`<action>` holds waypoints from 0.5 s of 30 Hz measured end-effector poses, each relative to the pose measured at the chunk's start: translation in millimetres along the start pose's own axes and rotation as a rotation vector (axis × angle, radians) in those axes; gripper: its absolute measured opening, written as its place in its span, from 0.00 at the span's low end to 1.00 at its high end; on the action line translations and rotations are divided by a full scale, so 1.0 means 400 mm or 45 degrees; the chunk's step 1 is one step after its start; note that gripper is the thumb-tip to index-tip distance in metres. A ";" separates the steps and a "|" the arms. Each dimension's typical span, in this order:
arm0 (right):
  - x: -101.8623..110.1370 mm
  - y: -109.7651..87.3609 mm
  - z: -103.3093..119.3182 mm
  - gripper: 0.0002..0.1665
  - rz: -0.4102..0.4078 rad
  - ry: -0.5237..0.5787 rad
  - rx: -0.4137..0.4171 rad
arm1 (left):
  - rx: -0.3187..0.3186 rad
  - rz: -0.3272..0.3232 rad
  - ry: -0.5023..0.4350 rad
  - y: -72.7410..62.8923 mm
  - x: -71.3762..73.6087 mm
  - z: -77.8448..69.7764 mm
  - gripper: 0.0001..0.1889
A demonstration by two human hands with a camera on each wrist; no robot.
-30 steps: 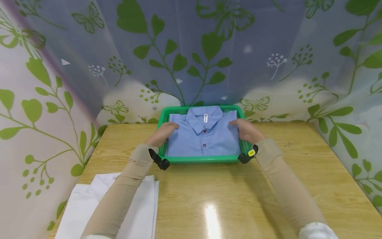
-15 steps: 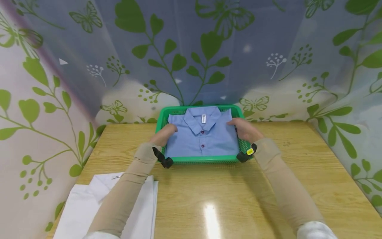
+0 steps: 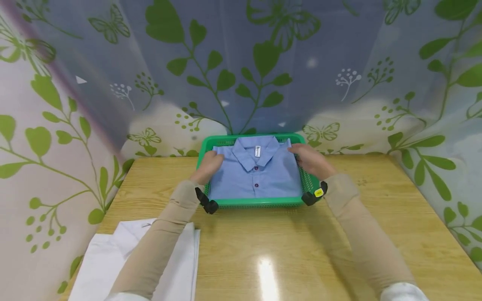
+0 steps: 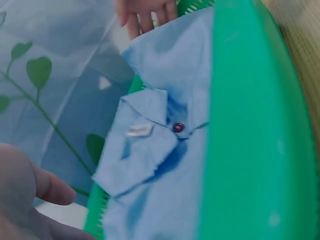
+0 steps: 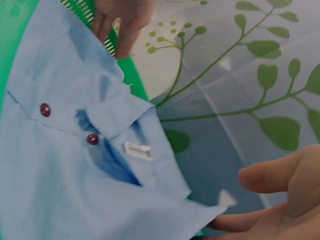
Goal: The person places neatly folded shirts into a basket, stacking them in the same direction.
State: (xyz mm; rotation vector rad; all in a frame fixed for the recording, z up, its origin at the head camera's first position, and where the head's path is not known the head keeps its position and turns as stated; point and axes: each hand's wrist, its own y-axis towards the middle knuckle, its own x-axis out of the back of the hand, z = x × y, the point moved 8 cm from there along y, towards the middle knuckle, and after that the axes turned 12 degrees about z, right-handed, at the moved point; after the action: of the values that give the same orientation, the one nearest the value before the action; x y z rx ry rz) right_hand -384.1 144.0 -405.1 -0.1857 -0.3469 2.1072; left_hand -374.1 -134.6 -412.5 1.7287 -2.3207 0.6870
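Note:
A folded light blue shirt (image 3: 241,179) with dark red buttons and a white collar label lies in a green plastic basket (image 3: 260,201), collar toward the back. My left hand (image 3: 208,166) is at the shirt's left side, over the basket's rim. In the left wrist view, the left hand's thumb (image 4: 55,187) stands apart from its fingers, with no cloth between them. On the opposite side my right hand (image 3: 310,161) is at the shirt's right shoulder. In the right wrist view, the right hand's fingers (image 5: 245,220) reach the shoulder corner, and the thumb is raised away from it.
A folded white shirt (image 3: 177,259) lies on the wooden table (image 3: 301,251) at the front left, partly under my left forearm. Behind the basket hangs a curtain (image 3: 241,62) with green leaves and butterflies, and patterned cloth also borders both sides.
The blue shirt's right shoulder has shifted slightly left and sits a little lower in the basket. My hands have stayed at its two sides with small movements.

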 end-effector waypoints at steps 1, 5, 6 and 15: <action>0.001 -0.005 0.010 0.37 -0.018 -0.021 0.023 | -0.055 -0.042 0.043 -0.006 0.007 -0.018 0.30; 0.009 -0.031 0.055 0.33 -0.170 -0.156 0.104 | -0.213 -0.132 0.152 -0.020 0.022 -0.076 0.24; 0.013 -0.036 0.063 0.32 -0.217 -0.187 0.112 | -0.222 -0.113 0.141 -0.019 0.020 -0.083 0.22; 0.002 0.017 0.020 0.26 -0.107 -0.248 -0.168 | -0.024 0.144 -0.095 0.023 -0.013 -0.039 0.25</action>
State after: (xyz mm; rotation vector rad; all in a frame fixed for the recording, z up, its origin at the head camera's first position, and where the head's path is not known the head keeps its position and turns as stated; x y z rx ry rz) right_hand -392.1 140.1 -399.8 -0.0413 -0.6003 2.0251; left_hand -383.2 -121.1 -403.2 1.6524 -2.4828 0.6267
